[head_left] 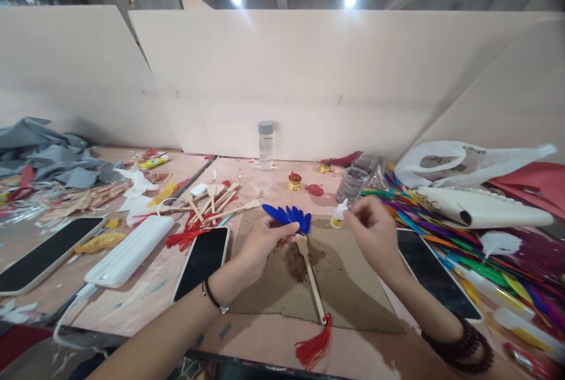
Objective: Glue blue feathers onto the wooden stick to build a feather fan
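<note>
My left hand (265, 242) pinches the base of a fan of blue feathers (289, 218). They meet the forked top of a pale wooden stick (311, 277), which lies on a brown cardboard sheet (357, 303). A red tassel (314, 345) hangs from the stick's near end. My right hand (373, 230) is raised over the cardboard's right side, its thumb and fingertips drawn together. Right beside those fingertips is a small glue bottle (338, 215) with a white nozzle, leaning slightly; whether they touch it, I cannot tell. Dark brown specks spot the cardboard under the feathers.
Phones (203, 262) flank the cardboard, with a white power bank (130, 250) further left. Wooden sticks with red tassels (212, 203) lie behind. A clear bottle (265, 145) stands near the white partition. Coloured feathers (441, 239) and a plastic bag (463, 159) crowd the right.
</note>
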